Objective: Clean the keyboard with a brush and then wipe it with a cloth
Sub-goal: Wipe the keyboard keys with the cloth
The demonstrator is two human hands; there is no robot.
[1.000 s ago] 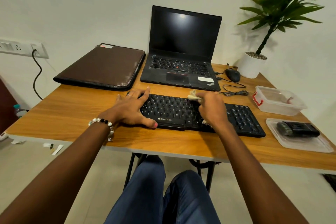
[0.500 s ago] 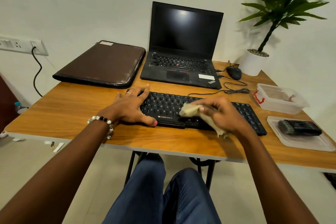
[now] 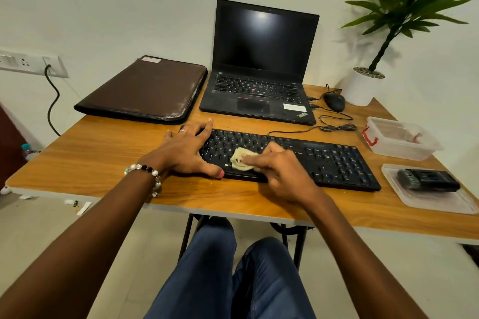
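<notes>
The near strip of the surface [image 3: 103, 163] in front of the keyboard [image 3: 337, 163] lies bare, and so does the wide left part. Behind the keyboard, the laptop [image 3: 259, 96] and the brown sleeve [image 3: 145, 88] block the back, leaving only a narrow lane. To the right, a mouse [image 3: 335, 101] and its coiled cable [image 3: 337, 127], a plastic box [image 3: 400, 138], a lid [image 3: 440, 199] bearing a black brush [image 3: 427, 181], and a potted plant [image 3: 364, 85] crowd the edge.
</notes>
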